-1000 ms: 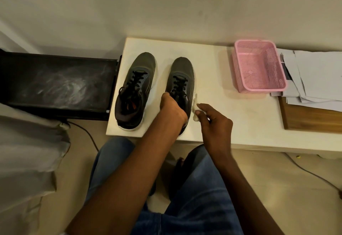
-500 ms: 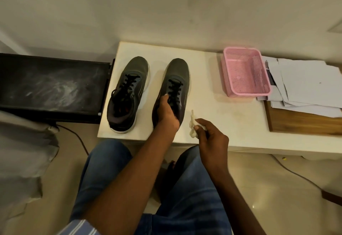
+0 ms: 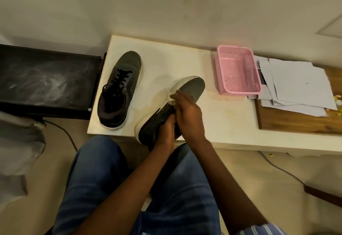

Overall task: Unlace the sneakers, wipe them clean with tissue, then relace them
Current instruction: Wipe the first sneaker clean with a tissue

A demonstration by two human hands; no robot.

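White tabletop (image 3: pixel 212 108) before us: our left hand (image 3: pixel 164 132) now grips the right sneaker (image 3: pixel 166 108), tipped up since a moment ago, while our right hand (image 3: pixel 187 114) pinches tissue (image 3: pixel 167 95) against its sole edge, so wiping begins.

White table (image 3: pixel 231 123) — bearing one laced sneaker (image 3: pixel 118 90), pink basket (image 3: pixel 238 69), wooden board (image 3: pixel 296 121) (papers (image 3: pixel 296 84) atop).

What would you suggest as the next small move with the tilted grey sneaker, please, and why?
Probably draw the white tissue along the pale sole edge toward the toe. The left hand grips the tilted grey sneaker at its heel end, sole rim turned up, and the right hand already pinches the tissue against that rim.
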